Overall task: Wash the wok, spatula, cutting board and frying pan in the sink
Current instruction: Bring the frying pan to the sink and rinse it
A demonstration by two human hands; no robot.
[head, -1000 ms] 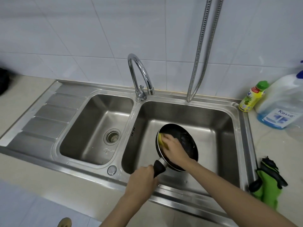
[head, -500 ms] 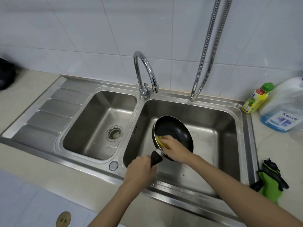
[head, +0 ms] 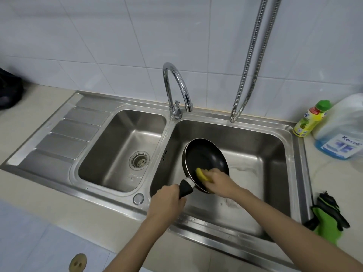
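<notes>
White glossy wall tiles back a pale, smooth desk that carries a brushed stainless-steel sink [head: 196, 222] with a ribbed drainer on the left and two rounded rectangular basins. A curved chrome tap [head: 174, 89] rises between the basins, and a ribbed metal hose [head: 249, 61] hangs down the wall at the far right. Over the right basin a round black frying pan [head: 204, 156] with a thin pale rim is held tilted, its dark inside facing up. The left hand [head: 167, 201] is curled around its stubby black handle [head: 185, 190]; the right hand [head: 220, 181] presses a yellow sponge [head: 202, 174] against the near inside edge, fingers bent over it. Right of the sink stand a yellow bottle [head: 310, 120] with a green cap and a translucent jug [head: 341, 132] of blue liquid; a green and black cloth [head: 330, 218] lies crumpled nearer
</notes>
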